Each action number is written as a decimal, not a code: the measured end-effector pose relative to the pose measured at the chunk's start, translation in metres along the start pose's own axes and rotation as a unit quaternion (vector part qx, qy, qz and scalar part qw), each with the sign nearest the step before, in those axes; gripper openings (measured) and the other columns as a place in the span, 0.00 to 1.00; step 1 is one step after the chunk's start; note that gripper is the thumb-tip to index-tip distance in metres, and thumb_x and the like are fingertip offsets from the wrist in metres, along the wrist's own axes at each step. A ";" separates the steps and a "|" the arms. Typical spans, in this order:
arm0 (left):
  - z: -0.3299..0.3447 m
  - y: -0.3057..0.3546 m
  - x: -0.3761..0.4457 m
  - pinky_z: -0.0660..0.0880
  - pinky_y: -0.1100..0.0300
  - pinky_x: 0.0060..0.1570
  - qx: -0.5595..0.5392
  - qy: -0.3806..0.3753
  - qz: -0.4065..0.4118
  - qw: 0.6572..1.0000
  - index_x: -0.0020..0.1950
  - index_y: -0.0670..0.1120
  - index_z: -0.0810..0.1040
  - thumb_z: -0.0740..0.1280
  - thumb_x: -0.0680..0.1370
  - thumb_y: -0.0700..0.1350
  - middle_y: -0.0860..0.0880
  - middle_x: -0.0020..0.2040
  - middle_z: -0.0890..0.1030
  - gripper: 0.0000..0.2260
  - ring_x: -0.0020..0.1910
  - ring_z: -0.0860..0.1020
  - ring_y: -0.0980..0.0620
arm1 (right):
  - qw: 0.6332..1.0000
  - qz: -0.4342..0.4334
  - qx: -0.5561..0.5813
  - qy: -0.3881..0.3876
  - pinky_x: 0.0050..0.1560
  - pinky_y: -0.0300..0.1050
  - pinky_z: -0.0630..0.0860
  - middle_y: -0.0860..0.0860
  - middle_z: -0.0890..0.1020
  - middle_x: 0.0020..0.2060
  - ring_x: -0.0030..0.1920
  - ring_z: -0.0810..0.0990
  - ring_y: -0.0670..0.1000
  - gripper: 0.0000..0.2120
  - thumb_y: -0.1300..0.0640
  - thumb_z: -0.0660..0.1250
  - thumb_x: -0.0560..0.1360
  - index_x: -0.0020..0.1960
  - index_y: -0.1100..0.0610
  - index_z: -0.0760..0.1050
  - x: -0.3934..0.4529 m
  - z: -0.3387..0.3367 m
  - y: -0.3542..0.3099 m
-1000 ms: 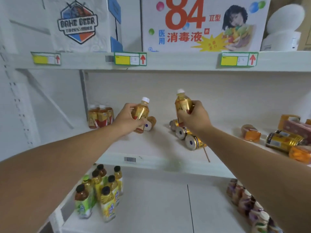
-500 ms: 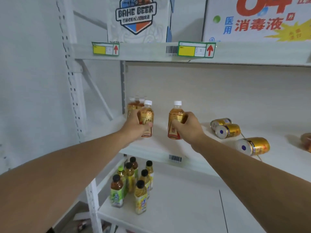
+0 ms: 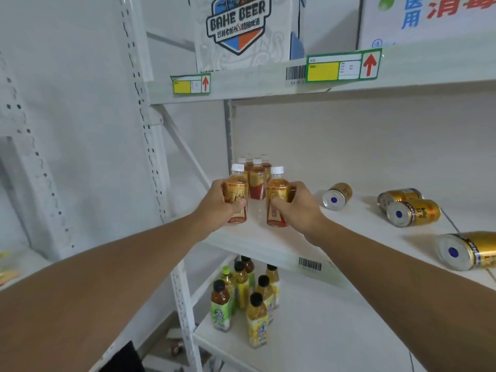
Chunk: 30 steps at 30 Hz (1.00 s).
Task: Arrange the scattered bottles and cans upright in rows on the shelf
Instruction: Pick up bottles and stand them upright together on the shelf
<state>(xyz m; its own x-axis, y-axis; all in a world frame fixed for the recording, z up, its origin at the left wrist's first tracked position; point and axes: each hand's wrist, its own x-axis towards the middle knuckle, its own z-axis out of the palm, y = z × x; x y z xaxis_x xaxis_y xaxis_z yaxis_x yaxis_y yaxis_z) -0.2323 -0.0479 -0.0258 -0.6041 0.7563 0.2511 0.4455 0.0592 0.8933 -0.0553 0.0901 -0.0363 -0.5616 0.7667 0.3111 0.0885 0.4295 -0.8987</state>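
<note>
Here, hands (image 3: pixel 257 208) gripping seemingly plastic bottles (image 3: pixel 277 196), upright

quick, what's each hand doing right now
Left hand: grips an upright white-capped bottle.
Right hand: grips another upright white-capped bottle.
</note>
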 end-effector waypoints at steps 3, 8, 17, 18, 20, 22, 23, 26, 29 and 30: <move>-0.007 -0.009 0.010 0.79 0.61 0.47 -0.009 -0.008 0.002 1.000 0.72 0.54 0.67 0.75 0.81 0.44 0.58 0.59 0.79 0.25 0.57 0.79 0.59 | 1.000 -0.002 0.003 0.007 0.47 0.47 0.81 0.49 0.81 0.54 0.54 0.82 0.50 0.23 0.52 0.73 0.77 0.68 0.51 0.68 0.008 0.013 0.002; -0.023 -0.033 0.040 0.81 0.56 0.52 -0.028 -0.035 0.011 0.999 0.71 0.54 0.67 0.76 0.81 0.43 0.56 0.60 0.80 0.24 0.58 0.81 0.57 | 1.000 0.012 0.002 0.028 0.45 0.45 0.81 0.48 0.81 0.54 0.53 0.83 0.48 0.21 0.53 0.73 0.77 0.65 0.49 0.68 0.028 0.042 -0.001; -0.045 -0.063 0.112 0.82 0.43 0.62 -0.044 -0.070 0.044 0.996 0.75 0.50 0.73 0.78 0.78 0.41 0.51 0.63 0.82 0.28 0.63 0.82 0.49 | 0.997 0.044 -0.011 0.066 0.41 0.40 0.81 0.48 0.82 0.54 0.52 0.84 0.48 0.23 0.55 0.72 0.77 0.68 0.50 0.68 0.068 0.099 0.000; -0.045 -0.066 0.119 0.82 0.44 0.63 -0.044 -0.075 0.048 0.995 0.76 0.50 0.73 0.78 0.78 0.40 0.51 0.63 0.83 0.28 0.62 0.83 0.49 | 0.996 0.047 -0.011 0.074 0.39 0.38 0.80 0.47 0.82 0.54 0.51 0.84 0.46 0.22 0.55 0.72 0.77 0.68 0.49 0.68 0.072 0.104 0.001; -0.044 -0.073 0.130 0.82 0.46 0.62 -0.037 -0.085 0.057 0.994 0.76 0.50 0.74 0.78 0.78 0.40 0.52 0.64 0.82 0.28 0.60 0.83 0.51 | 0.995 0.047 -0.020 0.090 0.37 0.35 0.78 0.45 0.81 0.53 0.51 0.83 0.44 0.21 0.55 0.72 0.78 0.68 0.48 0.69 0.077 0.112 0.005; -0.041 -0.080 0.140 0.83 0.46 0.61 -0.031 -0.096 0.064 0.993 0.76 0.50 0.76 0.78 0.78 0.39 0.51 0.66 0.81 0.28 0.59 0.83 0.51 | 0.993 0.038 -0.040 0.109 0.40 0.37 0.80 0.44 0.81 0.53 0.50 0.83 0.44 0.19 0.56 0.70 0.78 0.66 0.48 0.71 0.083 0.119 0.011; -0.040 -0.083 0.144 0.82 0.45 0.62 -0.029 -0.100 0.067 0.992 0.76 0.50 0.76 0.79 0.78 0.40 0.50 0.66 0.81 0.27 0.61 0.83 0.49 | 0.991 0.031 -0.048 0.119 0.43 0.42 0.83 0.46 0.82 0.53 0.50 0.84 0.46 0.16 0.57 0.69 0.78 0.64 0.50 0.73 0.086 0.121 0.014; -0.039 -0.090 0.153 0.81 0.45 0.64 -0.040 -0.111 0.072 0.990 0.75 0.51 0.77 0.78 0.79 0.41 0.50 0.65 0.83 0.26 0.63 0.82 0.47 | 0.990 0.027 -0.072 0.116 0.57 0.56 0.84 0.57 0.79 0.61 0.55 0.84 0.55 0.13 0.59 0.68 0.77 0.62 0.54 0.77 0.093 0.125 0.014; -0.040 -0.091 0.161 0.81 0.48 0.62 -0.045 -0.120 0.075 0.989 0.77 0.52 0.75 0.76 0.80 0.41 0.52 0.65 0.82 0.26 0.64 0.82 0.47 | 0.990 0.034 -0.079 0.110 0.60 0.56 0.82 0.57 0.77 0.64 0.56 0.83 0.56 0.18 0.59 0.68 0.78 0.67 0.53 0.76 0.098 0.128 0.013; -0.039 -0.092 0.163 0.81 0.48 0.62 -0.043 -0.123 0.076 0.988 0.78 0.52 0.75 0.76 0.81 0.41 0.53 0.65 0.81 0.26 0.65 0.81 0.47 | 0.990 0.035 -0.080 0.110 0.61 0.57 0.82 0.57 0.76 0.65 0.56 0.83 0.56 0.19 0.59 0.68 0.78 0.68 0.53 0.75 0.100 0.129 0.013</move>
<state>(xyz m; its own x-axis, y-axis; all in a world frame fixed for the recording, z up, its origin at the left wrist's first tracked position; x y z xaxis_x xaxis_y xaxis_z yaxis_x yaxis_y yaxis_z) -0.3977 0.0441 -0.0520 -0.3497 0.8887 0.2965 0.4547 -0.1157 0.8831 -0.2161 0.1110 -0.0568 -0.3576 0.8752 0.3259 0.2606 0.4286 -0.8651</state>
